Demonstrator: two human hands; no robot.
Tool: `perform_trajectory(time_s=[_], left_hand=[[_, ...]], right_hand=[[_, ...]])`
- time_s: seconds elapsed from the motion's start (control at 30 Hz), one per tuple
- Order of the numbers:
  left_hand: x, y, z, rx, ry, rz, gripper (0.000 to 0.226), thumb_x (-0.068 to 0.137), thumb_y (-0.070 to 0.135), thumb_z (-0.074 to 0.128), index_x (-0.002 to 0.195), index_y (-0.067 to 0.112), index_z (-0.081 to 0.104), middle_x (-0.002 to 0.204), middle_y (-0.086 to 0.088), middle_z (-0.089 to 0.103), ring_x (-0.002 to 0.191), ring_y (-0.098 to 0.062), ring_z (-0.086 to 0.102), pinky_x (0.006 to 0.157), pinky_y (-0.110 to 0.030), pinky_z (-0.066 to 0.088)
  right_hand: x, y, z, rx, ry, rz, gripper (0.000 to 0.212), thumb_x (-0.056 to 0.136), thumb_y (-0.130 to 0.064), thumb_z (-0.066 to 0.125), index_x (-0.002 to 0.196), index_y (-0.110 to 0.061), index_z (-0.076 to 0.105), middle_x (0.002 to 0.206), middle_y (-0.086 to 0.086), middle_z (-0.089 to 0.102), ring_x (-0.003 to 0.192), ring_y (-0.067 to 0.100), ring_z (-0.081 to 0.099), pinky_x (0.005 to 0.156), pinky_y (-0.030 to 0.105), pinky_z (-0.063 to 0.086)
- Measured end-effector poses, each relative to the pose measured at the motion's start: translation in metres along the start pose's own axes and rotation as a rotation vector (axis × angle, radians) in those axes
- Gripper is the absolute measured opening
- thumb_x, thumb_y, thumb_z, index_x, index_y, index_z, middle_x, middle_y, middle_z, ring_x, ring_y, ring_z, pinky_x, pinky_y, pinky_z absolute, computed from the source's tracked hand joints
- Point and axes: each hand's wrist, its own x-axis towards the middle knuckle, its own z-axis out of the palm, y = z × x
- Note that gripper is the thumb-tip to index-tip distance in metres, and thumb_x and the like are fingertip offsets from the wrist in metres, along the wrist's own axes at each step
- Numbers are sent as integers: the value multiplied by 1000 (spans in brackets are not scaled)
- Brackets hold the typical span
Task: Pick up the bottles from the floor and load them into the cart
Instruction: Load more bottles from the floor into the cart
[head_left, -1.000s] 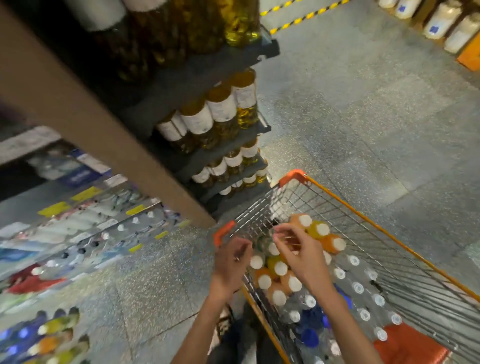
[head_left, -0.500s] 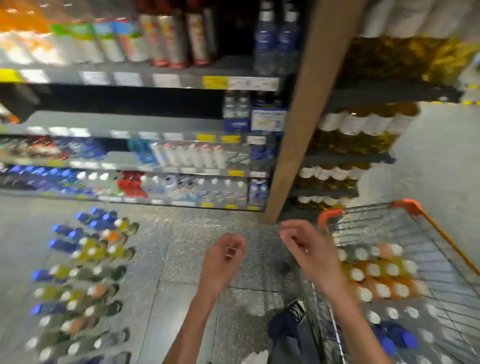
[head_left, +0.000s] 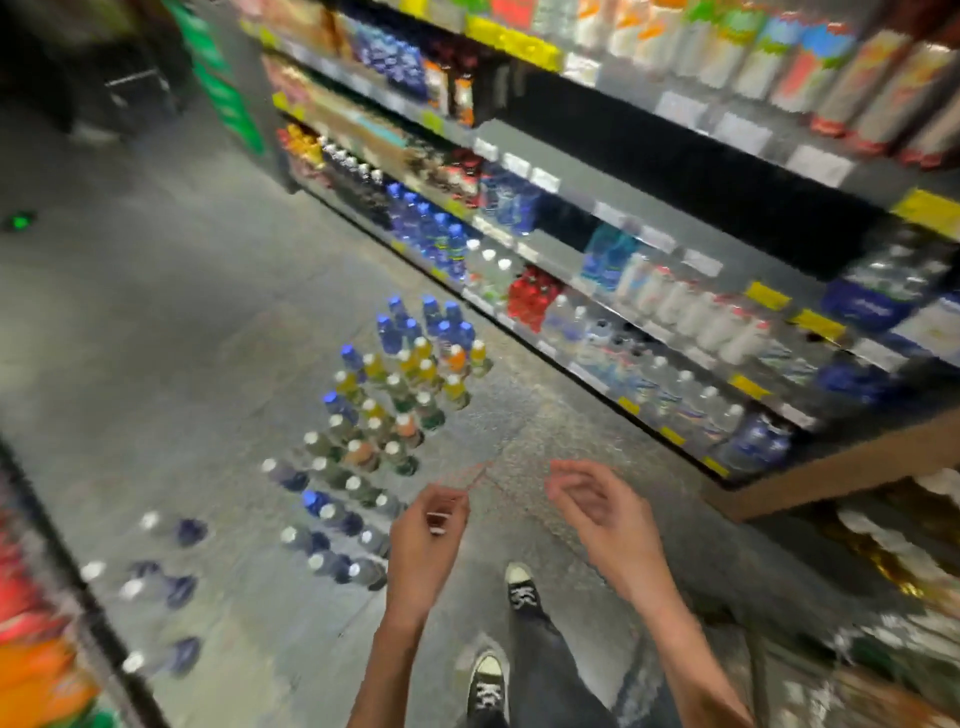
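Several bottles (head_left: 374, 431) stand in rows on the grey floor, with blue, yellow, orange and clear contents and white or blue caps. My left hand (head_left: 428, 540) hangs in the air just right of the nearest row, fingers loosely curled, holding nothing. My right hand (head_left: 605, 517) is further right at the same height, fingers relaxed and empty. Neither hand touches a bottle. The cart is out of view. The picture is blurred by motion.
A long shelf unit (head_left: 623, 249) packed with drinks runs along the right. A few more dark bottles (head_left: 166, 587) stand near a second shelf edge (head_left: 62, 597) at the left. My feet in black sneakers (head_left: 522, 590) are on the floor below my hands.
My view has swung left from the cart to the bottles on the floor. Both hands have come away from the cart's bottles empty, and the cart has left the picture.
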Motion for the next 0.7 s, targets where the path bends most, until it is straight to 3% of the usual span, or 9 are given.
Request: perform_trajectory(time_s=[0.17,0.3,0.43,0.6,0.7], left_hand=[[35,-23,-75,22,196,-70,13,90,11,68,90,24,69,84,8,74,73,-5,67,66,-20,50],[79,-23,-118,28,251,-97,6,91,10,67,93,15,69,79,4,73,70,-9,68,59,-12,49],[124,-30,-163,61,235,-91,9,92,16,66,93,26,68,84,10,73,79,-5,68,68,-25,55],[165,-53,-214,125,192,-82,5,94,21,65,98,23,68,88,12,71,77,2,65,62,-9,48],[195,-96,-236,157,121,-77,5,93,16,65,96,20,68,86,8,71,76,-2,66,62,-13,50]], right_hand=[[55,-20,82,2,-165,-5,21,91,-9,72,110,-16,68,92,-1,74,83,15,71,77,21,56],[107,-39,136,4,-226,-38,21,91,-11,72,110,-17,69,94,-3,75,86,11,71,80,24,58],[150,-61,182,-22,-253,-43,18,92,-20,71,110,-21,68,95,-8,74,87,6,70,79,20,56],[172,-64,243,-72,-292,-35,20,93,-26,70,112,-26,67,99,-14,72,90,2,68,82,20,55],[176,-37,285,-79,-287,-6,19,93,-22,71,112,-25,66,92,-15,71,82,7,67,76,24,53]])
